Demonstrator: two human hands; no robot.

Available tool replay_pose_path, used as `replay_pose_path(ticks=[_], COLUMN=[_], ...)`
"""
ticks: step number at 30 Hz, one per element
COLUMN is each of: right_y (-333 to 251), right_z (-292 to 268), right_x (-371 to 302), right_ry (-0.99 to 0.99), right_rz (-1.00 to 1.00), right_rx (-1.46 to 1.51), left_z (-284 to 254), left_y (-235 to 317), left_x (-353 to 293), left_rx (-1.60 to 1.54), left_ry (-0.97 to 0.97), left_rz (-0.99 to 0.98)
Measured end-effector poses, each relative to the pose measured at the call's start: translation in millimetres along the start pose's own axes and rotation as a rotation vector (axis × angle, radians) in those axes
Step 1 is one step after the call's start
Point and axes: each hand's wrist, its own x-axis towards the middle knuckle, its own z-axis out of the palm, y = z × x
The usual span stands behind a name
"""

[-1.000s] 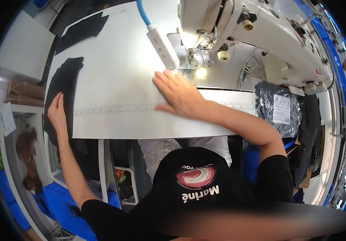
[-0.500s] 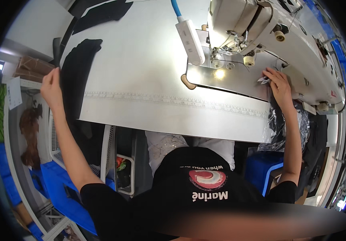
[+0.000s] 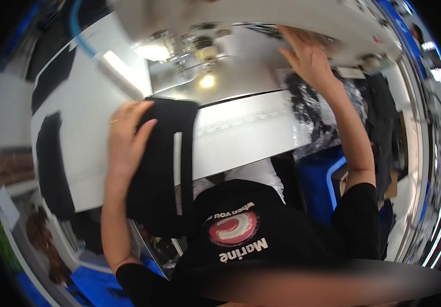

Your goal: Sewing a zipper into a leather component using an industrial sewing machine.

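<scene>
- The left hand [image 3: 124, 138] lies on the left border of a black cloth panel [image 3: 159, 163], its fingers spread and the thumb apart; whether they pinch any fabric underneath, I cannot tell.
- The panel spreads rightward and nearer the body from those fingers, partly on the desk [image 3: 241, 143], partly past its front edge.
- The right hand [image 3: 310, 59] is blurred, fingers apart with nothing visible in them, just right of a metal tool [image 3: 261, 28] and below the sewing machine [image 3: 345, 25] arm.
- Likely trouble: the overhanging end could drag the panel lapward if the left fingers ease off; its far corner could snag the white lamp [image 3: 120, 74] just beyond those fingertips.
- The panel's long axis runs roughly away from the body, far end beside the left fingertips, near end toward the lap.
</scene>
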Motion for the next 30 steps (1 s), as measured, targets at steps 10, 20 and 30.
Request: replay_pose_path(ticks=[10,20,30], right_y=[89,255,302], right_z=[-153,-94,-90], right_x=[-179,-189,-198], right_ry=[0.155,-0.319,-0.366], right_rz=[0.724,0.543,0.568], right_rx=[0.081,-0.528,-0.487], left_z=[-6,8,35], left_y=[-32,-30,-22], left_x=[23,64,60], left_rx=[-0.795,-0.925,-0.559], left_ry=[-0.4,-0.544,-0.182], left_rz=[-0.495,-0.482,-0.454])
